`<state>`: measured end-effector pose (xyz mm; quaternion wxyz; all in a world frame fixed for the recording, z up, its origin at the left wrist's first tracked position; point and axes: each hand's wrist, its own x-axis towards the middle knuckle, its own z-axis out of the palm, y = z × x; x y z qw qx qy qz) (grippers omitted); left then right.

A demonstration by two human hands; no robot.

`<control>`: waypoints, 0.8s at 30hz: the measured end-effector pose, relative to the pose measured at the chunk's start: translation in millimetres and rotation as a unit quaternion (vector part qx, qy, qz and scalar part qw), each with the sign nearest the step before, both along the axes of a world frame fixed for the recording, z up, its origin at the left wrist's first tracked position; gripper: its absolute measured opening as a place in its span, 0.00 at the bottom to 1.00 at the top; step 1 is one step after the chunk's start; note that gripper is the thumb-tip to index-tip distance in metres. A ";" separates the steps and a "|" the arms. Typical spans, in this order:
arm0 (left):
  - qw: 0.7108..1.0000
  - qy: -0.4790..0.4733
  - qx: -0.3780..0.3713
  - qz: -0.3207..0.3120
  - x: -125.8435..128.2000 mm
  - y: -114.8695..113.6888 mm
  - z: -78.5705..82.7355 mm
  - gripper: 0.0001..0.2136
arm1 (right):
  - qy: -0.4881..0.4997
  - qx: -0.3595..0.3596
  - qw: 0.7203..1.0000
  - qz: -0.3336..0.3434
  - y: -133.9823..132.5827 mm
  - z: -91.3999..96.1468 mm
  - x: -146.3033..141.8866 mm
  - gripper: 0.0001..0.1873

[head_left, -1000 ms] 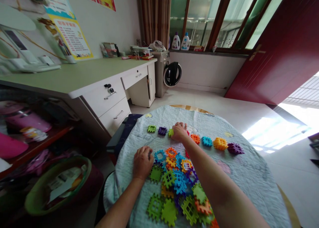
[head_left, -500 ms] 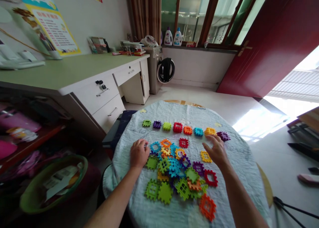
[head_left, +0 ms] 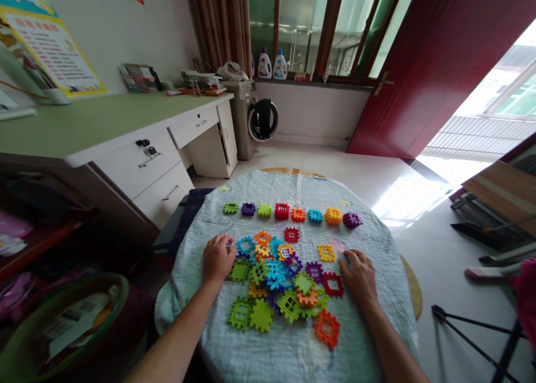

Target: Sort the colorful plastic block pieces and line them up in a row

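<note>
My left hand (head_left: 219,258) rests on the cloth at the left edge of a heap of interlocking plastic tiles, fingers loosely bent and nothing visible in them. A green tile (head_left: 240,269) and a blue tile (head_left: 245,245) lie right beside it. On the right, my right hand (head_left: 359,275) lies on the cloth, open and empty, close to a red square frame (head_left: 333,284) and a yellow window tile (head_left: 326,253). Beyond both hands stands a row of small blocks, from a green block (head_left: 230,208) to a yellow block (head_left: 333,216) and a purple one (head_left: 352,220).
A pale blue cloth (head_left: 293,355) covers the round table. A single red tile (head_left: 292,234) lies between row and heap. Left stands a desk (head_left: 104,115) with drawers; behind are a washing machine (head_left: 243,112) and a red door (head_left: 389,65). A basket (head_left: 113,316) sits at lower left.
My right hand has drawn back from the yellow block in the row and come down on the cloth. The left hand keeps its place by the heap. The view has turned slightly right.
</note>
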<state>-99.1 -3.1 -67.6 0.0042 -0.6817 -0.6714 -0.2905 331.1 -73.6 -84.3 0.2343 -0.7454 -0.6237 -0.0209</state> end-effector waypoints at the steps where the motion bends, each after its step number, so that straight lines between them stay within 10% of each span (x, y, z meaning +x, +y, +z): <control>1: 1.000 0.001 0.001 -0.002 -0.3 0.4 -0.6 0.09 | 0.001 -0.002 1.000 -0.001 0.3 1.1 -0.3 0.18; 24: 1.000 0.009 -0.003 0.011 1.2 0.7 0.8 0.09 | 0.013 0.005 1.000 -0.008 0.3 1.1 0.3 0.17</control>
